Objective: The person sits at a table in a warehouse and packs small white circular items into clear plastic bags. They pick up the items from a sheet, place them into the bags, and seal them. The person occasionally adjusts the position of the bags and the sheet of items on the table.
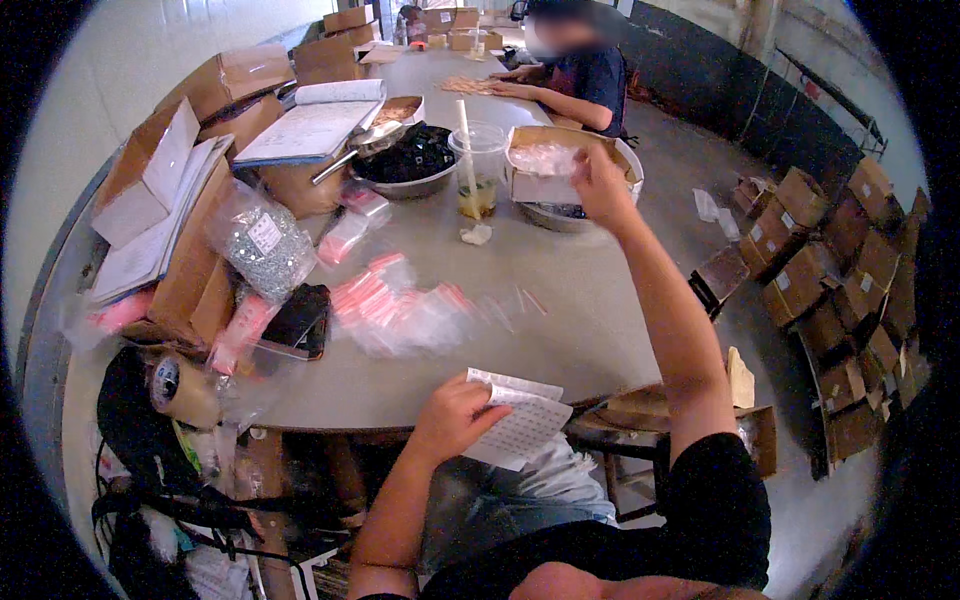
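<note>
My left hand (455, 415) is closed around folded sheets of printed paper (525, 425), held over my lap at the table's near edge. At the far right of the table, my right hand (603, 185) is raised at the side of an open cardboard box (540, 188). Its fingers are drawn together; whatever they may pinch is too small to make out. Clear plastic pieces (540, 157) fill the box, which rests on a metal bowl (560, 217). Between my hands, a spread of small clear zip bags with red strips (400, 305) lies on the table (570, 320).
A plastic cup with a straw (478, 160) stands left of the box. Beyond it are a bowl of black parts (410, 160) and a notebook (305, 130). A bag of metal parts (262, 240) and a phone (300, 322) lie left. Across sits a person (580, 80).
</note>
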`<state>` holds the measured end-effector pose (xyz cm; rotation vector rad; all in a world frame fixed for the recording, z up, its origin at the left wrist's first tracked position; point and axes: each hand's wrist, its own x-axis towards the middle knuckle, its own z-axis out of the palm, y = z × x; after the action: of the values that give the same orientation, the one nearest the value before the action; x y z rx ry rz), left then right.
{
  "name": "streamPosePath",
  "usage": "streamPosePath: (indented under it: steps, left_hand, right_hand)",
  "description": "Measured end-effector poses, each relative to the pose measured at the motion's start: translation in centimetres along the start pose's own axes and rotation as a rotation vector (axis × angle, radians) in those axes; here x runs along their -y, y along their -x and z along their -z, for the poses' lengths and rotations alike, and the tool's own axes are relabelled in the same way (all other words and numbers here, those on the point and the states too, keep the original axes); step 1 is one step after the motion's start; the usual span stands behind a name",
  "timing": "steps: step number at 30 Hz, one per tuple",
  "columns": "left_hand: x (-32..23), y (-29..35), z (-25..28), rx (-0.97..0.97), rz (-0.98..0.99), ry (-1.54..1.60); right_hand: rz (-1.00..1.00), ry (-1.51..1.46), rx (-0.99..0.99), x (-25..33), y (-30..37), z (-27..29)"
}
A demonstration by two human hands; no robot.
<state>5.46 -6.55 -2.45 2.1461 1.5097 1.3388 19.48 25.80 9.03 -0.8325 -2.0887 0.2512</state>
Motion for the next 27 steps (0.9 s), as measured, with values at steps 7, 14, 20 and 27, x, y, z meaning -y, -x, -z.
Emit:
streamPosePath:
  steps: [7, 14, 20, 27]
  left_hand:
    - [-0.1, -0.5, 0.0, -0.011, 0.044, 0.017]
    - [-1.4, 0.2, 0.6, -0.067, 0.216, 0.100]
    - [-1.2, -0.5, 0.0, -0.081, 0.086, 0.026]
    - [-0.6, 0.0, -0.1, -0.038, 0.029, -0.052]
  right_hand:
    - [-0.252, 0.577, -0.117, -4.4, -4.6, -0.1]
    - [0.120, -0.249, 0.367, 5.6, 8.1, -0.4]
    - [0.199, -0.483, 0.692, 12.2, 17.3, 0.9]
    - [0.293, -0.409, 0.610, 13.4, 18.0, 1.3]
